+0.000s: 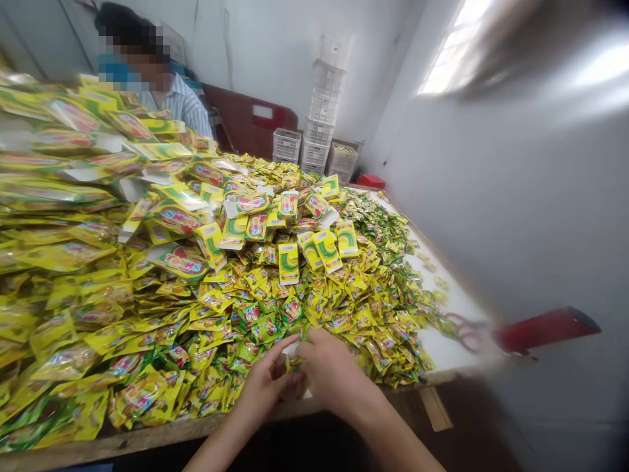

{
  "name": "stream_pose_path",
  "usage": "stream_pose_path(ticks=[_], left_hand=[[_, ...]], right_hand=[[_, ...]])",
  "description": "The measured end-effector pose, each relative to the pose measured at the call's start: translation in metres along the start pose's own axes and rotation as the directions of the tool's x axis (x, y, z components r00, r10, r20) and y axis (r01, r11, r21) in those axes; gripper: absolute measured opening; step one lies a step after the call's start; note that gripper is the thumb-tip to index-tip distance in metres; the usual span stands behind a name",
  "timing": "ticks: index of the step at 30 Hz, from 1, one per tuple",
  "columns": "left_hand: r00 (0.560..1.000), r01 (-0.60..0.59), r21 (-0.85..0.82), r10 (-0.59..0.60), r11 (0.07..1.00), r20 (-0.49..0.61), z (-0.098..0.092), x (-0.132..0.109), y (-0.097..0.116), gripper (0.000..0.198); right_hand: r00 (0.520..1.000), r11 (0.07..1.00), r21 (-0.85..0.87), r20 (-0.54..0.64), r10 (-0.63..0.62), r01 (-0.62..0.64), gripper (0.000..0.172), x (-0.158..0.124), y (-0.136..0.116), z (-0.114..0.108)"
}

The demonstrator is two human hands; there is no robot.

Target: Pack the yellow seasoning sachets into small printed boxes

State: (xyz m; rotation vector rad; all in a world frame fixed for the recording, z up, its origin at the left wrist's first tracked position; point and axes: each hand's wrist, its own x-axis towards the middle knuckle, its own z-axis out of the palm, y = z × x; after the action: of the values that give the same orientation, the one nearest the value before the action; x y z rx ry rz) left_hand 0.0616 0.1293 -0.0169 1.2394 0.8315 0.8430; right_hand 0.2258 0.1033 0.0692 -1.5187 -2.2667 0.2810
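A great heap of small yellow and green snack sachets [275,295] covers the table. At its near edge my left hand [265,383] and my right hand [331,370] meet, fingers curled together around something small between them. What they pinch is hidden by the fingers and by blur. Larger yellow packets [181,219] are piled higher on the left side of the heap.
A person in a striped shirt [179,105] sits behind the pile at the far left. White plastic crates [322,111] are stacked against the back wall. Red-handled scissors [466,331] lie on the white tabletop [455,305] at the right edge. A grey wall runs along the right.
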Motion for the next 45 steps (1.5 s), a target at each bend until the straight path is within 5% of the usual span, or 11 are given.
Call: stream_pose_path(ticks=[5,9,13,16,20,23,26,29,33,37,45], left_hand=[[0.999,-0.03,-0.066,0.029,0.997,-0.019,-0.001,-0.003,-0.001,0.046],[1.0,0.024,-0.039,-0.024,0.999,0.005,-0.004,-0.007,0.007,0.029],[0.999,0.024,0.04,-0.023,0.999,-0.029,-0.006,-0.008,0.007,0.027],[0.999,0.051,0.055,-0.05,0.997,-0.014,-0.009,-0.012,0.004,0.031],[0.987,0.15,-0.075,-0.154,0.986,-0.046,-0.011,-0.02,0.008,0.036],[0.975,0.223,-0.132,-0.223,0.966,0.02,-0.01,-0.02,0.018,0.033],[0.967,0.255,-0.162,-0.255,0.953,0.025,-0.007,-0.015,0.025,0.034],[0.964,0.192,-0.152,-0.216,0.97,-0.157,-0.007,-0.009,0.021,0.03],[0.96,0.106,0.031,-0.094,0.994,-0.262,-0.011,-0.005,0.005,0.032],[0.969,0.04,0.114,-0.011,0.993,-0.247,-0.009,-0.001,0.0,0.031],[0.905,-0.38,0.529,0.424,0.759,0.041,-0.023,-0.002,-0.009,0.028]], right_hand=[[0.997,1.0,0.021,0.077,-0.019,0.017,0.031,0.005,-0.005,-0.011],[1.0,0.993,0.119,0.009,0.005,-0.006,0.006,0.007,0.01,0.007],[0.992,0.982,0.148,0.026,-0.124,0.119,0.012,0.001,0.02,0.021],[1.0,0.934,0.357,-0.024,-0.015,0.022,0.012,-0.013,0.021,0.024],[0.907,0.554,0.804,-0.043,0.419,-0.218,0.008,-0.031,0.024,0.044],[0.863,0.267,0.918,0.135,0.487,-0.294,0.018,-0.033,0.024,0.067],[0.877,0.404,0.877,0.038,0.479,-0.259,0.01,-0.024,0.023,0.075],[0.898,0.552,0.811,-0.081,0.432,-0.192,0.013,-0.012,0.024,0.067],[0.882,0.451,0.866,-0.024,0.471,-0.217,0.014,-0.005,0.026,0.062],[0.839,0.363,0.893,0.031,0.543,-0.268,0.016,-0.006,0.027,0.066],[0.926,0.599,0.788,-0.106,0.361,-0.143,0.011,-0.016,0.041,0.059]])
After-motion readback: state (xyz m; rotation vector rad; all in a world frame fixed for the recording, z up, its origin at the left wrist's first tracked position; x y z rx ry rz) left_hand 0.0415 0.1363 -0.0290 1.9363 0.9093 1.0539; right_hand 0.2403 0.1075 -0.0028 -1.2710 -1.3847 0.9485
